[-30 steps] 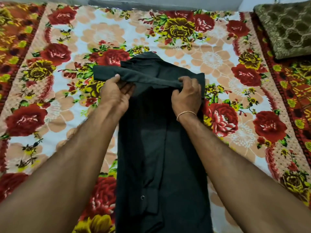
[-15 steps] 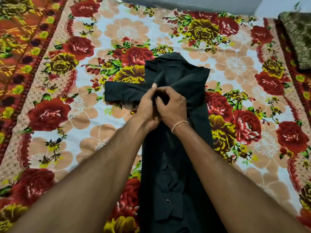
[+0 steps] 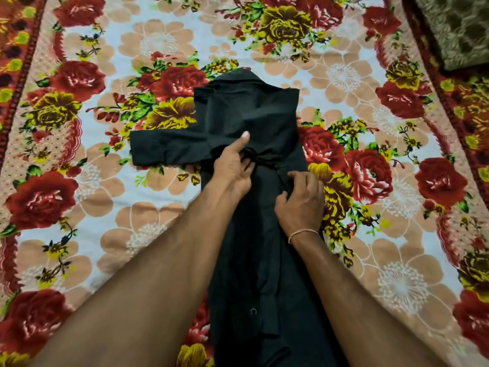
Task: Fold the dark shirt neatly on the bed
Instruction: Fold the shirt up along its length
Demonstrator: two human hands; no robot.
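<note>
The dark shirt point(image 3: 251, 115) lies lengthwise on the floral bedsheet point(image 3: 105, 181), collar at the far end, body folded into a narrow strip that runs toward me. One sleeve sticks out flat to the left. My left hand point(image 3: 232, 168) rests on the shirt where that sleeve meets the body, its thumb stretched out and its fingers curled into a bunched fold of cloth. My right hand point(image 3: 300, 200) lies lower on the shirt's right side, fingers bent onto the fabric near its edge. A thin thread bracelet circles the right wrist.
A dark green patterned cushion or blanket point(image 3: 460, 30) sits at the far right corner. A red patterned border point(image 3: 16, 49) runs along the sheet's left side. Flat sheet surrounds the shirt on both sides.
The hands have parted: my right hand slid down toward me along the shirt's right side, while my left stayed at the sleeve fold with its thumb now stretched out. The view moved closer.
</note>
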